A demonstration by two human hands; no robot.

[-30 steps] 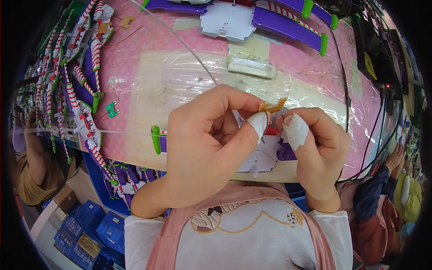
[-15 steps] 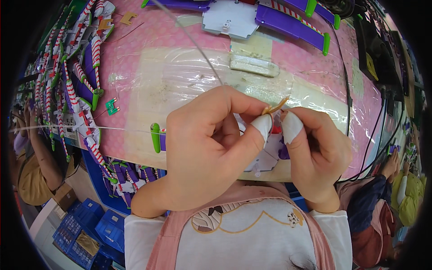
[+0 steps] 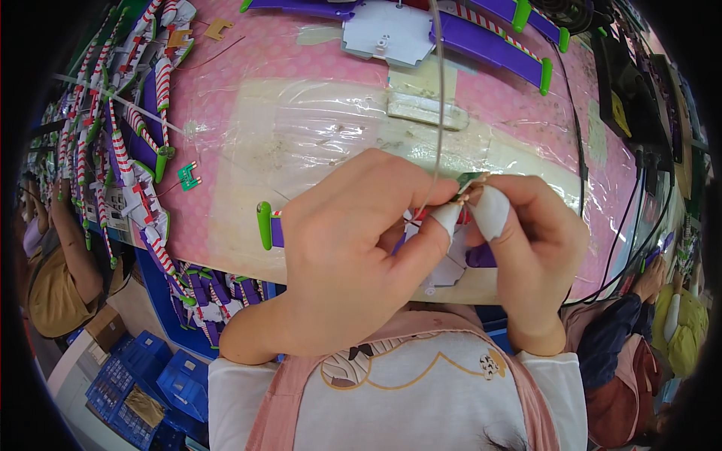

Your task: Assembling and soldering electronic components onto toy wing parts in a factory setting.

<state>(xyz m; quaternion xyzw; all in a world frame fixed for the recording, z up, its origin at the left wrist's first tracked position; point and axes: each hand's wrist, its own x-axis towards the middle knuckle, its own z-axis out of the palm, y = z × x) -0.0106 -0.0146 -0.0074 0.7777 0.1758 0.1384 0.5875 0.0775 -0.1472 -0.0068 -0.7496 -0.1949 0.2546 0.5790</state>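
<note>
Between my hands is a small green circuit board [image 3: 470, 182] with copper-coloured edges. My left hand [image 3: 361, 225] pinches its left side between thumb and forefinger. At its other edge, my right hand [image 3: 530, 233] is closed in a pinch, with thumb and forefinger on the board. Both thumbs wear white finger covers. Partly hidden behind my hands lies a white and purple wing-shaped plastic part with a green tip [image 3: 264, 225]. A thin pale strand [image 3: 441, 90] runs from the top of the view down to my left fingertips.
Another green circuit board [image 3: 188, 177] and a tan piece [image 3: 218, 28] lie on the pink table cover [image 3: 207, 113]. Striped wing parts [image 3: 143, 199] crowd the left side. Purple wings [image 3: 489, 49] lie at the far edge, near a flat block [image 3: 427, 111]. Blue crates [image 3: 184, 383] stand below left.
The board between my fingers has turned: its tan side showed before, its green face shows now. The pale strand has swung right. My hands stay in nearly the same place.
</note>
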